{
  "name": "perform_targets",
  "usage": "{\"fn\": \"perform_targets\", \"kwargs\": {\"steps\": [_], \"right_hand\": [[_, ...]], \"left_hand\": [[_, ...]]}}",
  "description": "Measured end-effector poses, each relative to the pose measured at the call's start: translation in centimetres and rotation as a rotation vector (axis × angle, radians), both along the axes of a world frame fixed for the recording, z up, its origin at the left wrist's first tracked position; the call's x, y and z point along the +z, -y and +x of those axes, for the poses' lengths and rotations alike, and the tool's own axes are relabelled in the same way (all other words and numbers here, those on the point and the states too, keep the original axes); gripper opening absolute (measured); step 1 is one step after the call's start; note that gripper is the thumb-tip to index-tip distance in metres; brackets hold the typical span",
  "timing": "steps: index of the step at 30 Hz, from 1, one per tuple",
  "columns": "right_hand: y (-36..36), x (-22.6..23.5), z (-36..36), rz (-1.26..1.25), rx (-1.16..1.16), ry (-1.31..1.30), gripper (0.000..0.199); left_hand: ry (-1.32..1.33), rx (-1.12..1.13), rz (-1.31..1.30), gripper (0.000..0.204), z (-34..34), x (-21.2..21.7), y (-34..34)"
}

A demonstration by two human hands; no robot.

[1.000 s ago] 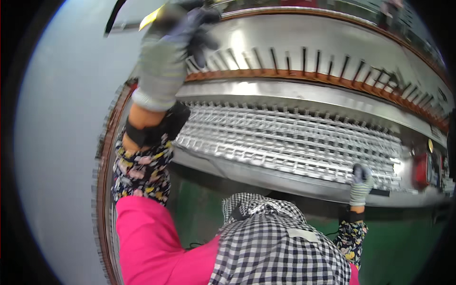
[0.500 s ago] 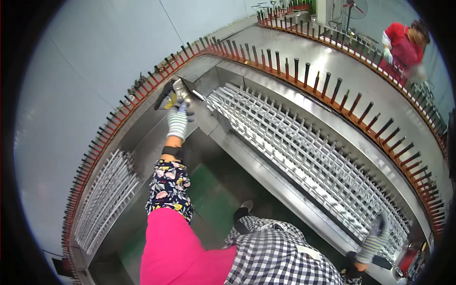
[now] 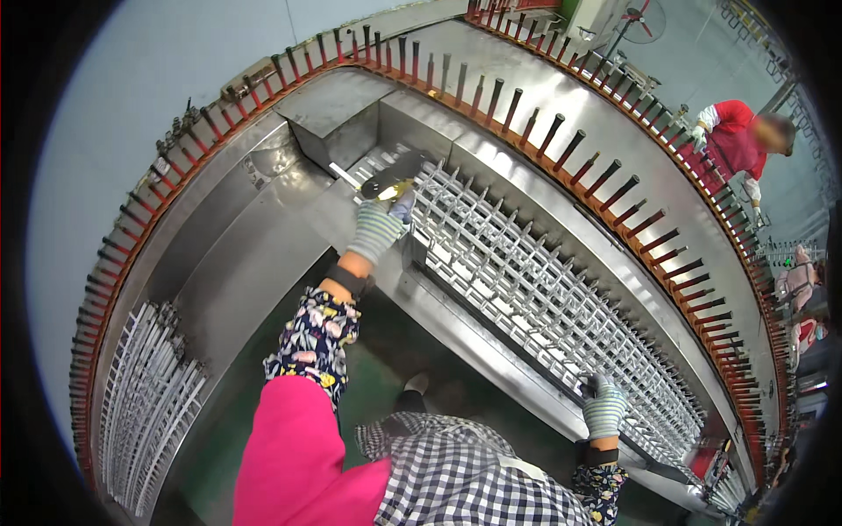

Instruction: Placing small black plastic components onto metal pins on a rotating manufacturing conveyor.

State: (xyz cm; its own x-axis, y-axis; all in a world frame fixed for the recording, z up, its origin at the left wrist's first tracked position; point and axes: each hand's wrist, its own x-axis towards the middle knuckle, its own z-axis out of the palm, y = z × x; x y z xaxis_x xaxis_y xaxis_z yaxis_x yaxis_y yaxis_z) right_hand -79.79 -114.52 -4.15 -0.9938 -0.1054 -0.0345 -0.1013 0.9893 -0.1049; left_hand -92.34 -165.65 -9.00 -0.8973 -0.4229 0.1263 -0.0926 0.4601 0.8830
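My left hand [image 3: 379,230], in a striped glove with grey fingertips, is closed round a dark, elongated tool [image 3: 395,175] with a yellow part. Its exact kind does not show. This hand is over the near left end of a long bed of white metal hanging racks [image 3: 526,272] lying in a steel trough. My right hand [image 3: 605,408], gloved alike, is at the front edge of the same racks, further right. Its fingers look curled in, and what they hold, if anything, is hidden.
A curved conveyor rail [image 3: 517,140] with upright red-and-black pegs runs round the steel bench. More white racks [image 3: 145,412] stand at the left. A steel box [image 3: 338,114] sits at the trough's corner. Across the bench a person in red [image 3: 732,145] works. Green floor shows below.
My left hand has carried the dark tool from the steel corner rightward over the racks. My right hand has come up and left along the racks' front edge. The view has shifted.
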Motion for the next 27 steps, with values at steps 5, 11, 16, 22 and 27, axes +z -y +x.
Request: {"fn": "perform_targets", "kwargs": {"steps": [5,11,16,22,27], "right_hand": [[0.6,0.1,-0.2,0.064,-0.002,-0.015,0.019],[0.0,-0.2,-0.7,0.041,-0.099,0.059,0.022],[0.8,0.0,-1.2,0.051,-0.139,0.046,0.015],[0.7,-0.9,0.2,0.014,-0.144,-0.021,0.023],[1.1,-0.1,-0.2,-0.015,-0.131,0.008,0.019]], "left_hand": [[0.029,-0.013,-0.016,0.016,-0.2,2.9,2.3],[-0.047,-0.042,0.163,0.032,-0.2,-0.8,3.4],[-0.049,-0.056,0.584,0.025,0.0,3.2,3.4],[-0.095,-0.012,0.132,0.036,-0.4,0.0,3.0],[-0.04,-0.076,-0.064,0.024,0.1,-0.1,3.0]]}}
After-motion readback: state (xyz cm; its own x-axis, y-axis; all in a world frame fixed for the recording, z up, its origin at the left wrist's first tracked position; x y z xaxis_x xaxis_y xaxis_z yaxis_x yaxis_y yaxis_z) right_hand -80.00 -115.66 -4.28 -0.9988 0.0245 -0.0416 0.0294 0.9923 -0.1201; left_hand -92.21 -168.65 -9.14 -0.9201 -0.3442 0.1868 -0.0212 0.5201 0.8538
